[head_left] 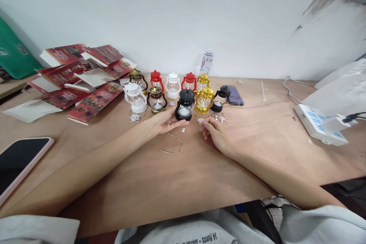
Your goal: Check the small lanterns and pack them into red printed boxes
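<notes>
Several small toy lanterns stand in a cluster on the wooden table (177, 183): red, white, gold, bronze and black ones. My left hand (167, 121) lies palm up, fingers stretched out, touching the base of a black lantern (184, 105). My right hand (214, 132) rests on the table just right of it, fingers loosely curled near small metal parts (220, 118); whether they pinch anything is hidden. A bent wire handle (173, 144) lies between my hands. A gold lantern (204, 100) stands behind my right hand.
Flattened red and white cartons (85, 84) are piled at the back left. A phone (20, 162) lies at the left edge. A water bottle (206, 62) stands by the wall. A white power strip (320, 125) with cables sits at the right.
</notes>
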Motion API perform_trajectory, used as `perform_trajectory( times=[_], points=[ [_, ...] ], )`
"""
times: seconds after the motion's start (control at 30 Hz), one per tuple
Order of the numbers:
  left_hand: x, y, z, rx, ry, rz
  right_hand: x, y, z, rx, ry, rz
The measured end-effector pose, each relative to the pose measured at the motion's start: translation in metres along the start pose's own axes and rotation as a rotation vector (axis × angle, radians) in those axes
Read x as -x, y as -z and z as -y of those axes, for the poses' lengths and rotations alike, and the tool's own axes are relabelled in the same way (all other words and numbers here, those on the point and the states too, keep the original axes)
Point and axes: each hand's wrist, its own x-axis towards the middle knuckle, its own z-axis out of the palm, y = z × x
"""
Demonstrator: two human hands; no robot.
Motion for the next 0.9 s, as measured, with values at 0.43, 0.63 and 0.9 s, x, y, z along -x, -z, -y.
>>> perform_trajectory(
  times=[0.43, 0.63, 0.9],
  points=[
    [0.001, 0.006, -0.015, 0.054, -0.098, -0.042, 0.002, 0.005, -0.005, 0.400, 0.204, 0.007],
    [0.031, 0.001, -0.042, 0.087, -0.291, -0.066, -0.028, 0.006, 0.008, 1.126, 0.668, 0.134],
    [0.057, 0.001, -0.056, -0.174, -0.768, -0.206, -0.103, -0.021, 0.018, 1.327, 0.688, 0.150]
  ],
)
